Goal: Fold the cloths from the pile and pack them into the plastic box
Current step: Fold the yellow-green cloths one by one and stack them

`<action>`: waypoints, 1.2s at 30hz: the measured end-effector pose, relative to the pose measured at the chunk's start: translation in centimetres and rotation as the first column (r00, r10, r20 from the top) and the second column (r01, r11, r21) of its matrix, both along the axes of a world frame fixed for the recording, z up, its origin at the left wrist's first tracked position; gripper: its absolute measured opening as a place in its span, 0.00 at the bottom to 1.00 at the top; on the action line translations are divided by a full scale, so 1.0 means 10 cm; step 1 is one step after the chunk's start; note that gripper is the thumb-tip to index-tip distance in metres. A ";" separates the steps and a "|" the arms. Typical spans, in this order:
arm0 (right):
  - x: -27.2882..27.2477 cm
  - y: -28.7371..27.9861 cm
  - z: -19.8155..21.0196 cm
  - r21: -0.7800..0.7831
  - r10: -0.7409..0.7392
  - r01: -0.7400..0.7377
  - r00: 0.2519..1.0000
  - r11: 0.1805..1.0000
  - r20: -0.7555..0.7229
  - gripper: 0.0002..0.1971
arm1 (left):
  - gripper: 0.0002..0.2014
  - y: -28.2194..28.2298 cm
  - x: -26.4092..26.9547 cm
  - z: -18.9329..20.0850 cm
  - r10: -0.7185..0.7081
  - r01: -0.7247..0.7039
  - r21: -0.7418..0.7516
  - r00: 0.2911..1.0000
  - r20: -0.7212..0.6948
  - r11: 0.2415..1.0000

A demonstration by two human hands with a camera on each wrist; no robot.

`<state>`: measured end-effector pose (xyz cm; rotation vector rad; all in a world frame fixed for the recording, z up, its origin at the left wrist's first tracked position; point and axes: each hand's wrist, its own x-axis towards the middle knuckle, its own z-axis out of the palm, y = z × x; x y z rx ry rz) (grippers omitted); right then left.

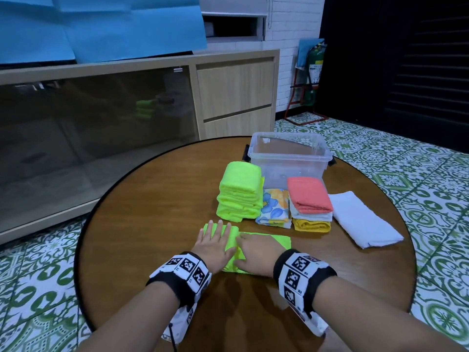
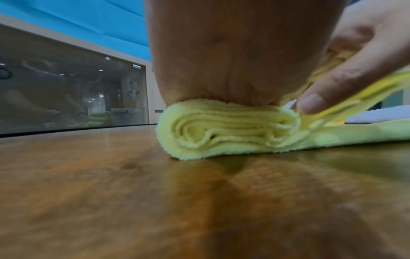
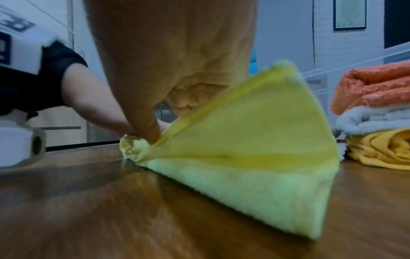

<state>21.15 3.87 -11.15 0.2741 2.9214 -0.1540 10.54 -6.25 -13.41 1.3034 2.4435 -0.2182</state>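
A neon green cloth lies partly folded near the front of the round wooden table. My left hand lies flat on its thick folded left end, fingers straight; in the left wrist view the palm presses the layered fold. My right hand pinches a layer of the same cloth and holds that flap raised off the table. The clear plastic box stands at the back with no cloth in it.
Between the box and my hands stand a stack of folded neon green cloths, a floral cloth and a coral, white and yellow stack. A white cloth lies at the right. A cabinet stands behind the table.
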 end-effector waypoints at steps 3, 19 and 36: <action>0.06 0.01 -0.08 -0.055 0.036 -0.027 0.984 0.998 0.177 0.40 | 0.28 -0.03 -0.05 0.05 0.039 -0.053 0.103 0.990 0.137 0.993; 0.15 0.09 -0.09 -0.065 0.031 -0.035 0.997 0.997 -0.068 0.27 | 0.32 0.02 -0.22 0.23 0.539 -0.712 0.255 0.675 0.504 0.654; 0.26 0.49 -0.10 -0.806 -0.702 0.439 0.711 0.397 0.041 0.16 | 0.20 0.46 0.23 0.23 0.315 -0.486 0.397 0.850 0.423 0.779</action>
